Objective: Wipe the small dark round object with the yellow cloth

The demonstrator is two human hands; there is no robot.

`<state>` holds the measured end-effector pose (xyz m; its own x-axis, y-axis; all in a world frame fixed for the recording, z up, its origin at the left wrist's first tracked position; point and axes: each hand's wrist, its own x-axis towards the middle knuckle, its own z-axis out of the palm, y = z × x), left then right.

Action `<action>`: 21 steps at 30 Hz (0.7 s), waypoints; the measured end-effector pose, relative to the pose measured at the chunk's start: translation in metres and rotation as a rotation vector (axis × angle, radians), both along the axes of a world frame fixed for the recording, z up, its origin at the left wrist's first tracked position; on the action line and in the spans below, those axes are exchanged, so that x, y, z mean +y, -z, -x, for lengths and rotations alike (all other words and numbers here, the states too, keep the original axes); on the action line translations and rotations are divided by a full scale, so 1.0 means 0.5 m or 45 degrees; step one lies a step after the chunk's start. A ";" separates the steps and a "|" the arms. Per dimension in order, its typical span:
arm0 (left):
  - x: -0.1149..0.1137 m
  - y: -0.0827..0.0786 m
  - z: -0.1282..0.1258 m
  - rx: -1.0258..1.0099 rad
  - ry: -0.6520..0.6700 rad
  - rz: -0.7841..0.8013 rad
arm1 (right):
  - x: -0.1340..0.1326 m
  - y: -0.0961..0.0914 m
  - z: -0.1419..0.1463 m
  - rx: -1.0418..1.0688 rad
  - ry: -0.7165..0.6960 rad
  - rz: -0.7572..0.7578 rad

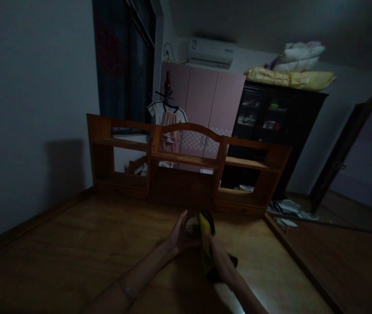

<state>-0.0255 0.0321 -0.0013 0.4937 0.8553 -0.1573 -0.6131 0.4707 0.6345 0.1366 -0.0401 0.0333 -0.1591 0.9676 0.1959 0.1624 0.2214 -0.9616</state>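
Observation:
The room is dim. My left hand (178, 237) is wrapped round a small clear glass jar (191, 226) standing on the wooden table (75, 244). My right hand (212, 247) grips a yellow and black object (205, 237), which I cannot identify, and holds it against the jar's right side. Most of my right hand's fingers are hidden behind that object. Both forearms reach in from the bottom edge.
A wooden shelf unit (189, 165) stands along the table's far edge. Behind it are a pink wardrobe (205, 100), hanging clothes (168, 120), a dark glass-front cabinet (271, 117) topped with bedding, and a wall air conditioner (210, 52). An open door (346, 148) is at right.

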 end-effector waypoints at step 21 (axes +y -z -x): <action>0.018 0.020 -0.008 -0.157 -0.103 0.196 | 0.091 -0.006 0.007 -1.009 -0.263 -0.893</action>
